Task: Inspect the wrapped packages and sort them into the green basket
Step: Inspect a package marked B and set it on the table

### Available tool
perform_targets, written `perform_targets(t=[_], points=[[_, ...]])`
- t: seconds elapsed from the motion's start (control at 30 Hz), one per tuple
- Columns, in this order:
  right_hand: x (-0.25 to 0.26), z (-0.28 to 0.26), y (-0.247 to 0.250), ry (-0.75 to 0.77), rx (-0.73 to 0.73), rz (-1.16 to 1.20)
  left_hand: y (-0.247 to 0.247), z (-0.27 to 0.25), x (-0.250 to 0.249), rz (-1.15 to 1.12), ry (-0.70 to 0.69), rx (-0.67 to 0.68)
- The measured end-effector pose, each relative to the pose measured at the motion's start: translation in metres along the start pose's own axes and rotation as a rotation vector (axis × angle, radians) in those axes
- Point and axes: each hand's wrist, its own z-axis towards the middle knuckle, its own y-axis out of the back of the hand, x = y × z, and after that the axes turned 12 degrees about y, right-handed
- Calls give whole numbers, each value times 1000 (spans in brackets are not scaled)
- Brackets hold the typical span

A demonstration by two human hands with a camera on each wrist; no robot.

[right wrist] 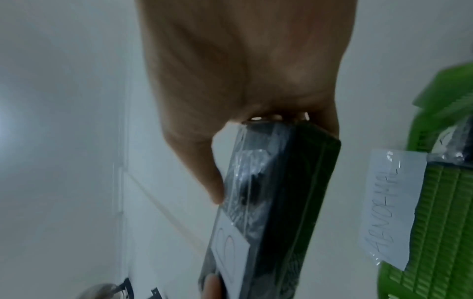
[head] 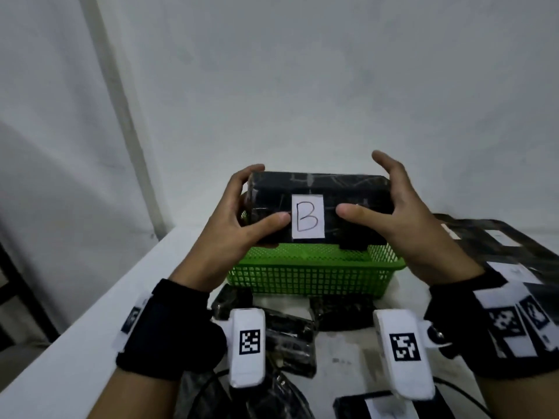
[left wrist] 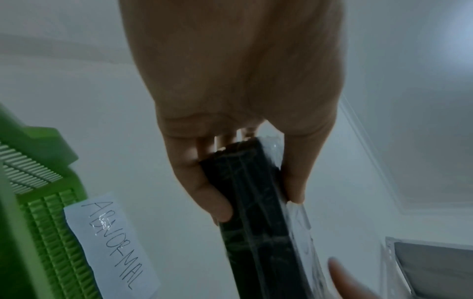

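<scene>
I held one package (head: 317, 207) up in both hands, lifted off the tabletop (head: 90, 328) and just above the near rim of the basket (head: 311, 276). My left hand (head: 239, 219) gripped its left end, thumb on the front face beside the white "B" label (head: 308, 216) and fingers curled over the top and behind. My right hand (head: 402, 225) had its thumb on the front face; in the right wrist view a fingertip touched the film on the far side, but in the head view the upper fingers stood spread off the box, so I cannot tell whether that hand was truly clamped or only steadying.

By my judgement I was mid-inspection of this one, with sorting far from finished. Several dark wrapped packages lay on the tabletop near me (head: 290, 337), and more sat stacked at my right (head: 499, 246), all outside the basket.

The basket carried a paper tag reading "ABNORMAL" (left wrist: 110, 242) on its outer wall. In the right wrist view something dark and film-wrapped (right wrist: 450, 145) showed at its rim, so at least one package seemed to be inside; how many, I could not see.
</scene>
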Motion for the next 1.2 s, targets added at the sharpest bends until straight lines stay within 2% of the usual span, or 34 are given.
perform_targets(t=[0.13, 0.3, 0.43, 0.63, 0.73, 0.83, 0.93, 1.0, 1.1, 1.2], points=[[-12, -1, -4, -78, -57, 15, -4, 4, 7, -5, 14, 25], [-3, -5, 1, -25, -96, -19, -11, 5, 3, -24, 21, 32], [5, -9, -5, 32, -104, -82, -15, 5, 8, 47, 54, -81], [6, -8, -15, 52, -187, -134, -14, 7, 11, 84, -34, -146], [5, -8, -14, 86, -180, -173, -12, 6, 10, 86, -60, -114], [5, -10, -12, 160, -137, -235, -11, 6, 8, 12, -2, -38], [4, -11, -14, 143, -92, -126, -15, 7, 10, -55, -6, -53], [4, -9, -15, 110, -142, -10, -17, 7, 11, -79, -16, -59], [2, -6, -14, 121, -231, 33, -18, 8, 13, -89, -43, -40], [0, -6, -10, 88, -222, 90, -20, 11, 17, -59, -59, -28]])
